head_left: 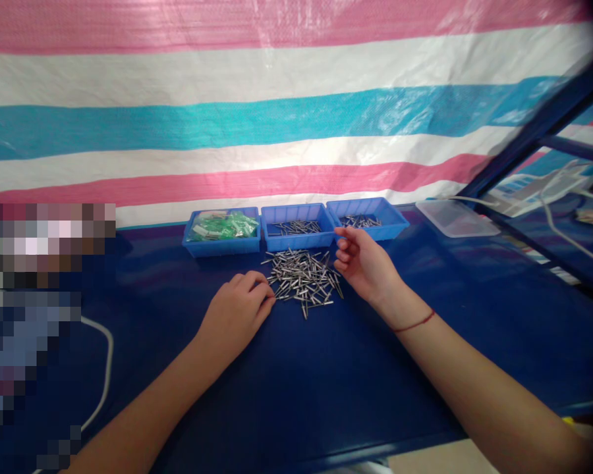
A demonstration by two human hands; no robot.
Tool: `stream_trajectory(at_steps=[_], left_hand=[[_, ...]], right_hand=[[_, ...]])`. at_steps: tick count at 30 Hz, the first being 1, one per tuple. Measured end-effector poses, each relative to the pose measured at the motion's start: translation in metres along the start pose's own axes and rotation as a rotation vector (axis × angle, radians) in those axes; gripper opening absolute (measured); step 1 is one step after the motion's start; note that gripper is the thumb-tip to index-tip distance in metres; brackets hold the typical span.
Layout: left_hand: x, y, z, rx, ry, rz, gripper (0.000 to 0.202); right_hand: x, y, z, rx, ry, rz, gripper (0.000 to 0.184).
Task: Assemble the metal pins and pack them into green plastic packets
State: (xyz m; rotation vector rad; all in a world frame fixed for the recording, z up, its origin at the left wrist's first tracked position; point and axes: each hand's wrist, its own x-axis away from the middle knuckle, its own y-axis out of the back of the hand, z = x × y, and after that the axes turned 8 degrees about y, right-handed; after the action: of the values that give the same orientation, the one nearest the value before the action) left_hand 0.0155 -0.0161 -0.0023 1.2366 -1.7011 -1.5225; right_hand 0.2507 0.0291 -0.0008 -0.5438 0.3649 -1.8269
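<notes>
A loose heap of slim silvery metal pins (301, 280), each with a thicker part, which look like blind rivets, lies on the dark blue tabletop. At the heap's left edge is my left hand (244, 299), back upward, thumb and forefinger drawn together against the outermost pins. Whether a pin is between them I cannot make out. My right hand (363, 263) is raised over the heap's right side, near the front of the right-hand blue bin (393, 227). Its fingers are curled inward, and anything in them is hidden or too small to see. Some similar pins lie in that bin.
The middle blue bin (299, 242) holds more pins; the left blue bin (222, 248) holds green-and-clear plastic packets (225, 225). A translucent lid (457, 218) lies to the right. A white cable (109, 355) runs at left. Behind hangs a striped sheet (277, 122).
</notes>
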Motion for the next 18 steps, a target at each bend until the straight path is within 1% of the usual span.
stream_trajectory(at_steps=[3, 5, 7, 9, 12, 14, 18], left_hand=[[-0.001, 0.001, -0.001, -0.038, -0.018, -0.002, 0.016], [-0.001, 0.002, -0.001, -0.032, -0.025, -0.007, 0.015], [-0.002, 0.002, 0.0, -0.014, -0.029, -0.007, 0.013], [-0.002, 0.003, 0.001, -0.011, -0.032, 0.011, 0.012], [-0.002, 0.002, 0.002, -0.061, -0.051, 0.024, 0.014], [-0.002, 0.001, 0.002, -0.094, -0.062, 0.001, 0.015], [-0.003, 0.002, 0.0, -0.054, -0.056, -0.067, 0.018]], right_hand=[[0.01, -0.005, -0.006, 0.082, -0.038, 0.113, 0.014], [0.016, -0.008, -0.009, 0.158, -0.026, 0.193, 0.017], [0.021, -0.01, -0.012, 0.229, 0.009, 0.257, 0.02], [0.024, -0.012, -0.014, 0.315, 0.065, 0.293, 0.023], [0.028, -0.015, -0.013, 0.507, 0.165, 0.352, 0.024], [0.033, -0.017, -0.012, 0.669, 0.277, 0.446, 0.023], [0.044, -0.018, -0.009, 0.999, 0.672, 0.72, 0.017]])
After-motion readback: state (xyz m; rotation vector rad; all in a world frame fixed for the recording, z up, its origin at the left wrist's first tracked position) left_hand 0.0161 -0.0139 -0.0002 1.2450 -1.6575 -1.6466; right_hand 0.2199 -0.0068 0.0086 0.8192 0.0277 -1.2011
